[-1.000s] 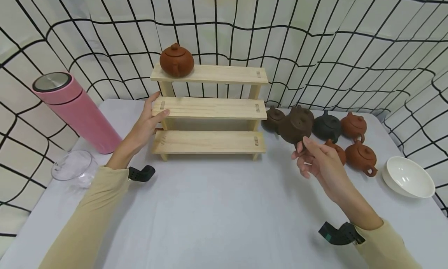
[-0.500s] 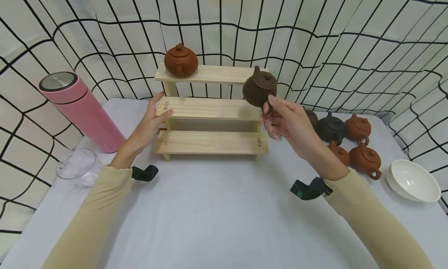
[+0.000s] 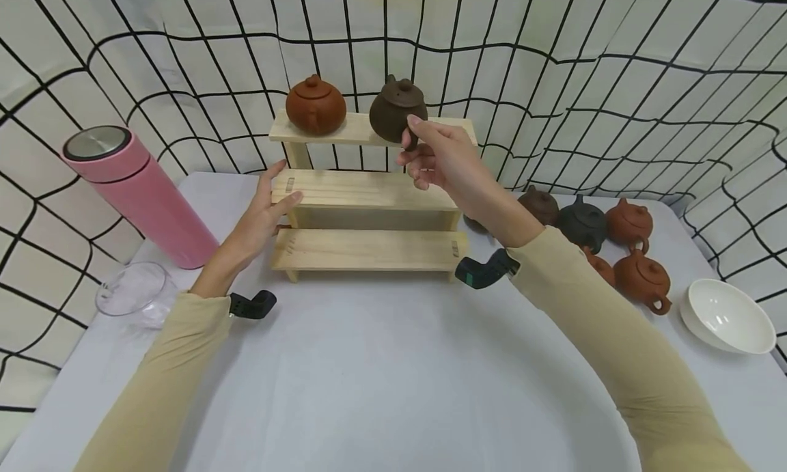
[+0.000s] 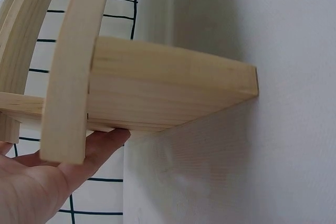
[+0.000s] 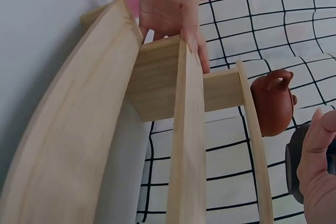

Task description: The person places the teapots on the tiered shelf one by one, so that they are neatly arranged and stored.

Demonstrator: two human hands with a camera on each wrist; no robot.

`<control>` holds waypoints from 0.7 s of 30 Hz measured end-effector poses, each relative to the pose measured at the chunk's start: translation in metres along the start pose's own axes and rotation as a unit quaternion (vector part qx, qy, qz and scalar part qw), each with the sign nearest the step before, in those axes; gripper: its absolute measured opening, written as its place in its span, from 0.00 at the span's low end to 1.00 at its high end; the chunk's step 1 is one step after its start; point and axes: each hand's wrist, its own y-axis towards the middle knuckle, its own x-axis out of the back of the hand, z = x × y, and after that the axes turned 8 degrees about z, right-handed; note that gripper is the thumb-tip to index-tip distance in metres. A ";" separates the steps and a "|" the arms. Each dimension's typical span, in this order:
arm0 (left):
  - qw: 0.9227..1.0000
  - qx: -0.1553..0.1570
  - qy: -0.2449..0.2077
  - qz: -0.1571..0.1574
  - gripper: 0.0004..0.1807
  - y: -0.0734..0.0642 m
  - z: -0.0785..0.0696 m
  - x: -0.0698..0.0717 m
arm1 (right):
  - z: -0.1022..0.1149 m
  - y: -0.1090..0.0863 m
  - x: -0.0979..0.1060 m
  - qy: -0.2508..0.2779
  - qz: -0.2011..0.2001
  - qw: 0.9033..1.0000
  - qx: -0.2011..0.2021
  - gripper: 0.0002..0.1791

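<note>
My right hand pinches a dark brown teapot by its handle. The teapot is upright over the top board of a three-tier wooden shelf; the right wrist view shows a small gap beneath it. To its left on that board sits a reddish-brown teapot, also visible as the red teapot in the right wrist view. My left hand grips the left end of the middle board, thumb on top. In the left wrist view, part of that hand is hidden behind the shelf's wood.
More teapots stand at right: a dark grey one, a brown one, and reddish ones. Beyond them is a white bowl. A pink thermos and a clear glass cup stand at left. Black wire mesh encloses the table.
My right hand has carried the dark brown teapot from the group at right, leftward and up to the shelf's top board. My left hand has stayed on the shelf.
</note>
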 end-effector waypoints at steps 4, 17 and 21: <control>1.000 0.001 -0.002 0.000 0.43 -0.001 0.000 0.000 | 0.001 0.013 -0.005 0.004 -0.001 1.000 -0.007 0.19; 1.000 -0.008 -0.003 0.005 0.43 0.002 0.003 0.000 | -0.002 0.038 -0.005 -0.003 -0.016 1.000 -0.027 0.19; 1.000 -0.010 0.008 0.004 0.43 0.001 0.002 0.001 | -0.004 0.041 -0.007 -0.014 -0.015 0.999 -0.027 0.19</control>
